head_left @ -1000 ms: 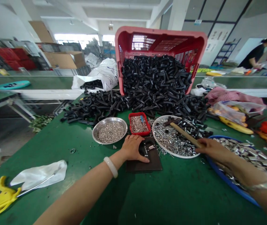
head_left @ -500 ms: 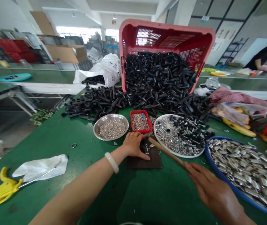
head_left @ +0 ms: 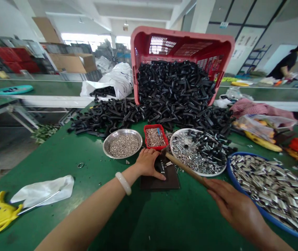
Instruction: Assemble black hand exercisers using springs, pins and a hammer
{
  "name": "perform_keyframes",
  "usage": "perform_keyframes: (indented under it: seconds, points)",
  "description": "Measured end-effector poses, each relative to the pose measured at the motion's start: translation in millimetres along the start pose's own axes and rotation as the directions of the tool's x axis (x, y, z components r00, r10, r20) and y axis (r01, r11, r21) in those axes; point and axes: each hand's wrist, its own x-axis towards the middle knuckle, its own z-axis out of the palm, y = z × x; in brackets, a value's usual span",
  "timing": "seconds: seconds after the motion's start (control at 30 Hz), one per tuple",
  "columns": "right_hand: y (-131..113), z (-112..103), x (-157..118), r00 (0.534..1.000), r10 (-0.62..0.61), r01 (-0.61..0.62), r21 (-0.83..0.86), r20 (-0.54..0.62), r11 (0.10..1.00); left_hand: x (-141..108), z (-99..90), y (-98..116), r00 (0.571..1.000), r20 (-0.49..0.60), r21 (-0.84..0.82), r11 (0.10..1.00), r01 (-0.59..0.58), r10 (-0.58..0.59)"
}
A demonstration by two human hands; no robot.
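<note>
**Two hands work at the long green bench (head_left: 60,167).**
The open left hand (head_left: 147,163) presses a small black plastic part (head_left: 161,167) on a dark brown board (head_left: 171,181); the right hand (head_left: 236,205) firmly holds a wooden-handled hammer (head_left: 188,170), its head near the part.

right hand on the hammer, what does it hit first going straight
The right hand would likely meet the rim of the round plate of screws first, along its wooden hammer handle, though depth is unclear.
</note>
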Motion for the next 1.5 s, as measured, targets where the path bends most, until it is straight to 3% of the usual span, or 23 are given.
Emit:
perform_keyframes:
  seconds: [0.17,0.3,0.37,0.43,0.53,0.6,0.67,0.73,0.83,0.93,1.0,1.13,1.23,1.27,1.33,1.43,1.5]
  points:
    - [20,-14,5,0.967,0.252,-0.245,0.127,-0.044,0.961,-6,1.2,1,1.000,-0.004,0.006,1.000,-0.027,0.027]
    - [73,-15,4,0.847,0.516,-0.528,0.100,0.128,0.843,-25,10.5,12,0.989,-0.147,0.069,0.997,0.018,-0.008]
    - [98,-12,5,0.813,0.564,-0.566,-0.031,0.148,0.824,-35,17.4,18,0.982,-0.189,0.092,0.995,0.046,-0.028]
    - [106,-7,12,0.851,0.523,-0.503,-0.215,0.048,0.837,-40,23.0,22,0.982,-0.187,0.104,0.993,0.056,-0.035]
    - [80,11,34,0.949,0.299,-0.316,-0.354,-0.104,0.880,-38,21.9,23,0.986,-0.165,0.118,0.993,0.028,-0.008]
    - [48,30,56,0.996,0.053,-0.065,-0.194,-0.067,0.979,-34,11.5,22,0.990,-0.142,0.115,0.993,0.007,0.010]
    - [18,50,79,0.988,-0.151,0.152,0.040,-0.031,0.988,-29,-6.1,20,0.994,-0.107,0.076,0.997,-0.013,0.021]
    - [-1,67,98,0.982,-0.182,0.191,0.235,-0.059,0.953,-24,-26.8,16,0.998,-0.055,-0.021,1.000,-0.009,0.008]
    - [-7,78,117,0.998,-0.055,0.042,0.495,0.011,0.868,-14,-51.3,6,0.984,0.157,-0.300,0.946,0.127,-0.082]
    - [-3,80,128,0.976,0.056,-0.182,0.639,0.212,0.747,-2,-58.3,-9,0.889,0.440,-0.540,0.753,0.375,-0.127]
    - [-1,82,134,0.944,0.106,-0.297,0.664,0.313,0.686,7,-55.1,-20,0.846,0.525,-0.587,0.682,0.436,-0.089]
    - [-1,91,144,0.889,0.164,-0.439,0.691,0.428,0.574,20,-44.4,-33,0.790,0.612,-0.548,0.699,0.460,-0.041]
    - [1,98,148,0.875,0.160,-0.449,0.644,0.457,0.619,23,-38.1,-31,0.730,0.678,-0.480,0.703,0.524,-0.081]
    - [1,100,148,0.877,0.157,-0.434,0.607,0.455,0.665,22,-36.0,-28,0.730,0.676,-0.461,0.717,0.523,-0.099]
    - [0,102,148,0.889,0.144,-0.374,0.508,0.434,0.776,17,-30.7,-23,0.790,0.584,-0.395,0.787,0.475,-0.184]
    - [-5,99,146,0.911,0.103,-0.253,0.342,0.400,0.905,7,-20.1,-16,0.896,0.271,-0.195,0.891,0.409,-0.351]
    - [-9,94,148,0.917,0.089,-0.195,0.242,0.389,0.950,0,-12.7,-13,0.904,0.095,-0.142,0.893,0.427,-0.417]
